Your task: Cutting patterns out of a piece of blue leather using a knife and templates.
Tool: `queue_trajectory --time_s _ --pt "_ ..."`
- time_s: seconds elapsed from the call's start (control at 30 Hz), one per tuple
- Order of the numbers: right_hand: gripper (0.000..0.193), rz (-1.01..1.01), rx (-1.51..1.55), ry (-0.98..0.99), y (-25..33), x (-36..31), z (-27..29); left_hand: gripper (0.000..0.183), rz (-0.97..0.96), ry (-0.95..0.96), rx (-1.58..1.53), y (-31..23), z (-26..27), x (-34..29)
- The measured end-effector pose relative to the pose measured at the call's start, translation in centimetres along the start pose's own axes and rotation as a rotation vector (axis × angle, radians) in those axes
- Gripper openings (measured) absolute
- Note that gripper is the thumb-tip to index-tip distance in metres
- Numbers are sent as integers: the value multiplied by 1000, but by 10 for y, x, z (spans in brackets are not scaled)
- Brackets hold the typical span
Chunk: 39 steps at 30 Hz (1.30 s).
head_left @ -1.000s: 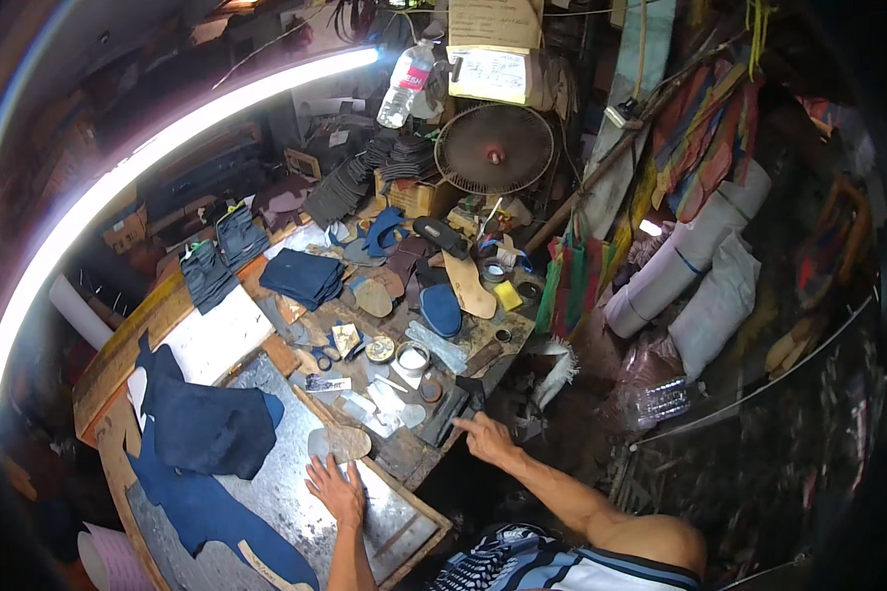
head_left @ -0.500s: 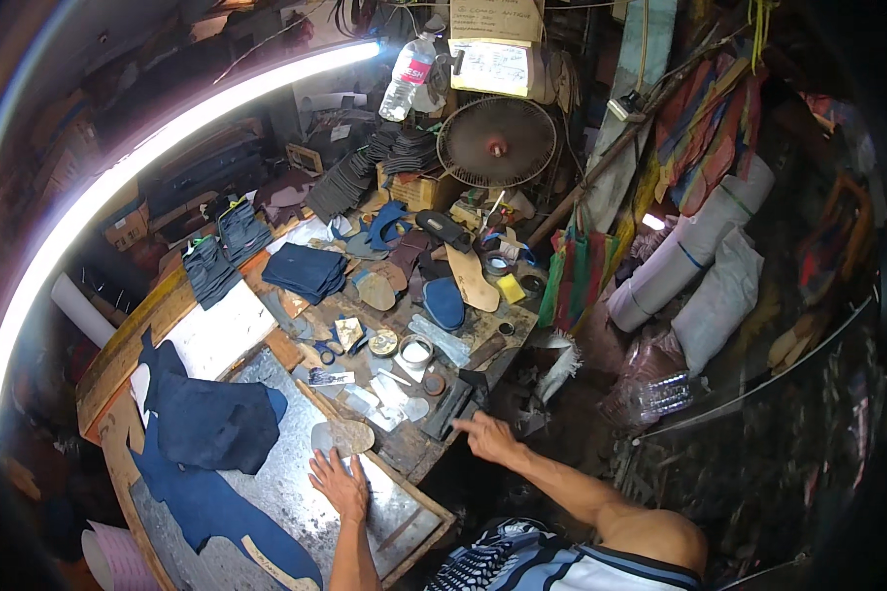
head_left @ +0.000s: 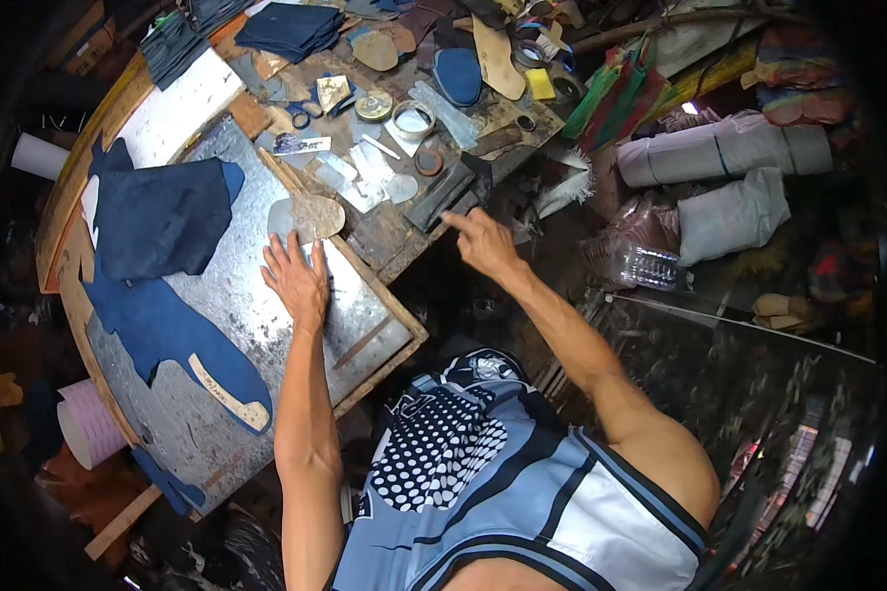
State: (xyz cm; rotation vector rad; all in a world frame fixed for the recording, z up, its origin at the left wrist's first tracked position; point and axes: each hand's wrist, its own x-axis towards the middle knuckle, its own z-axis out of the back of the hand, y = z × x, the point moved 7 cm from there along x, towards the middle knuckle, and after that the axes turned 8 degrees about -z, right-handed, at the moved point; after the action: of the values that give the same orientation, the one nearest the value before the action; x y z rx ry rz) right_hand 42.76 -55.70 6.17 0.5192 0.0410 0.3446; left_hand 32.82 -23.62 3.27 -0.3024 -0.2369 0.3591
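Left hand (head_left: 299, 286), fingers spread, lies on the metal-topped worktop (head_left: 251, 310) at a pale oval piece's (head_left: 317, 217) near edge; right hand (head_left: 486, 243), index extended, grip unclear, is at the dark block (head_left: 438, 200) farther right; view tipped lower, hand placement unchanged, handling apparently no further along.

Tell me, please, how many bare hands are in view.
2: the left hand is on the grey metal sheet, by the flat beige oval piece; the right hand is at the dark rectangular block. No others show.
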Motion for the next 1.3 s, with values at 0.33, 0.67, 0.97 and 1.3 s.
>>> queue_trajectory --time_s 0.33,0.67,0.97,1.3 --pt "43 14 -35 -65 -14 -6 2 56 13 15 -28 -5 8 -8" --pt "40 -190 -34 -72 -21 8 12 56 18 29 -18 -2 5 -5" --pt "42 13 -33 83 5 -11 -5 56 20 31 -31 -2 4 -7" --pt "40 -175 -48 -115 -34 23 20 57 15 20 -27 -3 5 -6"
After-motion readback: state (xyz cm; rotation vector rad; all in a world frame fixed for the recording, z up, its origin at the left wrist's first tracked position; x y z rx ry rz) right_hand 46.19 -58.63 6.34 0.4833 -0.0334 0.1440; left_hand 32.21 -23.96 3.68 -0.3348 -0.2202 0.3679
